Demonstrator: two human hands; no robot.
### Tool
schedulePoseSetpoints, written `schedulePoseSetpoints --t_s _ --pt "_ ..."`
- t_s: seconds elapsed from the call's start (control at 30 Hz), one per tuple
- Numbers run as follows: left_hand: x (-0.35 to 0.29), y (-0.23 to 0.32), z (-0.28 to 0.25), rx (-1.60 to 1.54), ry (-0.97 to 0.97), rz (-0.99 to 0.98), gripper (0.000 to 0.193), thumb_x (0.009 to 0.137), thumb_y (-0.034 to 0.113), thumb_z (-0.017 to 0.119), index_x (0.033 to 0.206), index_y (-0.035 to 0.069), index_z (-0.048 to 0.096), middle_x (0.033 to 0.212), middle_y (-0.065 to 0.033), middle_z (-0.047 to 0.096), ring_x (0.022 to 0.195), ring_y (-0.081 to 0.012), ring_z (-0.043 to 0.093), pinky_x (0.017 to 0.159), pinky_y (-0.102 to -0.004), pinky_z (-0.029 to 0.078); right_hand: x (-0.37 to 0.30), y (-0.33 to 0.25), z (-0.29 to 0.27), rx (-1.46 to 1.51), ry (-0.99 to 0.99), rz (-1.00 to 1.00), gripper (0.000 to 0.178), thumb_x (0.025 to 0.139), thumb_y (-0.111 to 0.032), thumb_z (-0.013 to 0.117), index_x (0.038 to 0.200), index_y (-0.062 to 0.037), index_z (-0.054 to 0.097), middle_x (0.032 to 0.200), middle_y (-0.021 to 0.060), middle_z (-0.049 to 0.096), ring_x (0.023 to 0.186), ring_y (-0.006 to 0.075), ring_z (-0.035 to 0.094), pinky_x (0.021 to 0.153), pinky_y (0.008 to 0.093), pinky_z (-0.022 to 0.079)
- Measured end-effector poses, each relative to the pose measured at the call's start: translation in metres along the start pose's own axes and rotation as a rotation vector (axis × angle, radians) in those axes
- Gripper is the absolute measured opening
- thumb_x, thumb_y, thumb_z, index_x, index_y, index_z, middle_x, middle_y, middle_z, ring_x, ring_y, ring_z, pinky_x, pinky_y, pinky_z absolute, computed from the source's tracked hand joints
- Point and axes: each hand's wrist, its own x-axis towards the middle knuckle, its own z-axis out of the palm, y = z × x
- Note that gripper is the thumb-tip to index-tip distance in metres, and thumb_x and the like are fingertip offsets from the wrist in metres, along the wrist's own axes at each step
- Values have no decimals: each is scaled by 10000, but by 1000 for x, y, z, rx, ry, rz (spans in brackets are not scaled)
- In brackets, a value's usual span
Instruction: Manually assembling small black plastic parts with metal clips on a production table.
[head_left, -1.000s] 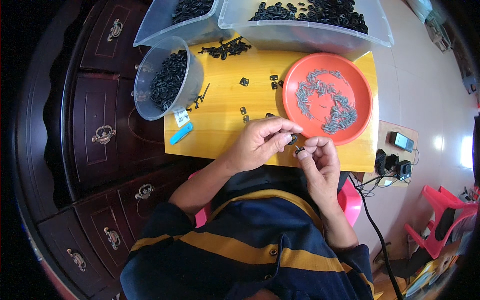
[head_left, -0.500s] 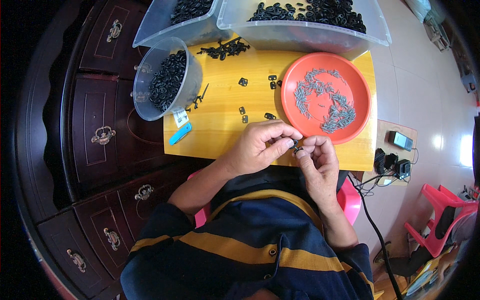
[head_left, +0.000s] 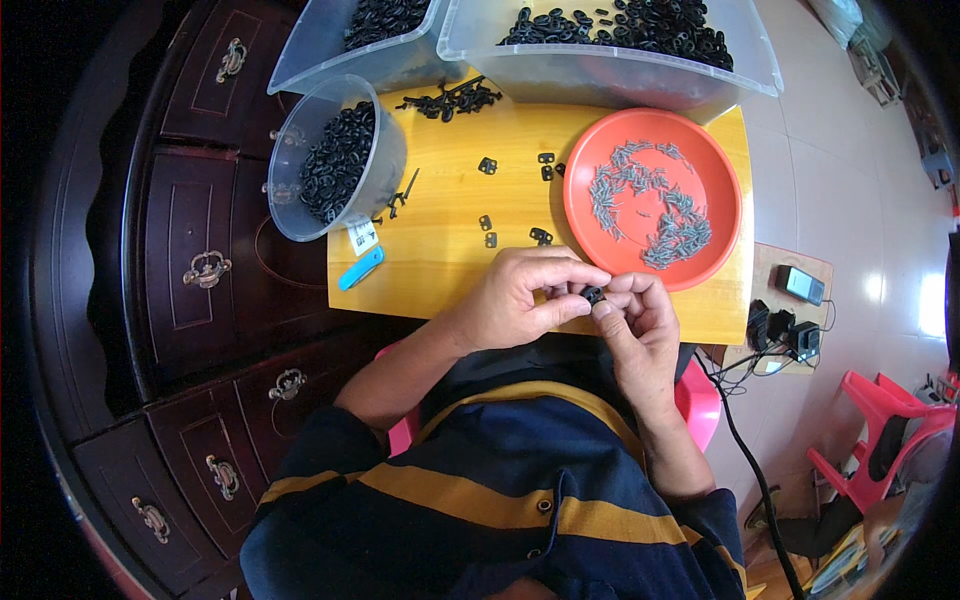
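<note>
Pinched in both hands: a black part [head_left: 593, 295]

Sits between the fingertips, above the near side of the yellow table [head_left: 450, 270], close to the near left rim of the red dish [head_left: 728, 215]. Pinched narrowly from one side by the thumb and fingers of the left hand [head_left: 535, 293], and just as narrowly from the other by the right hand [head_left: 640, 315]. Too small and too covered to tell whether one piece or two.

Scattered inside the dish, grey pins [head_left: 678, 240]. Just beyond the left hand on the wood, black plates [head_left: 540, 236], with more in little groups farther up. Toward the left edge, a blue tool [head_left: 361, 269], just below a white label [head_left: 361, 237]. Above these, a clear tub [head_left: 392, 165], tilted and filled with black links [head_left: 337, 160]. Next to the tub, a loose black heap [head_left: 450, 99]. Along the far side, a left bin [head_left: 420, 70] and a wider right bin [head_left: 610, 78], both holding more black pieces. Well off to the left, a dark cabinet [head_left: 190, 220]; well off to the right, a pink chair [head_left: 885, 395].
</note>
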Motion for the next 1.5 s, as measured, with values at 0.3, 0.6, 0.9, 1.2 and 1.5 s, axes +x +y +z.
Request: schedulePoseSetpoints --t_s 0.3,0.6,0.9,1.2,1.5 --pt "7 4 -5 -21 -66 99 299 821 -30 704 1114 27 719 982 -112 710 857 -213 704 737 -307 556 2 -3 -5 104 -30 191 150 979 -45 628 1119 10 626 954 24 680 784 66 615 714 215 505" --pt "8 20 1 65 -97 20 401 811 65 768 1202 45 681 1004 -95 678 830 -210 681 713 -318 542 4 -5 -10 126 -102 215 164 1001 -148 607 1080 -9 646 937 28 697 813 76 625 736 231 499" --pt "7 16 16 561 120 290 367 761 150 782 1098 72 663 1029 -91 656 861 -274 684 723 -382 558 3 -2 -6 213 3 189 116 1008 -135 585 1027 -38 646 918 -6 658 815 73 609 762 235 497" --pt "7 15 16 516 150 293 371 737 120 805 1087 68 692 981 -82 678 833 -270 691 700 -372 562 3 1 -7 219 24 201 118 1015 -151 587 991 -57 654 923 -4 669 804 68 613 742 235 508" --pt "9 11 15 541 140 347 348 725 111 803 1053 45 706 986 -98 694 822 -277 697 705 -376 566 2 1 -5 196 40 165 130 1011 -145 597 977 -32 652 859 6 664 763 79 611 719 235 502"
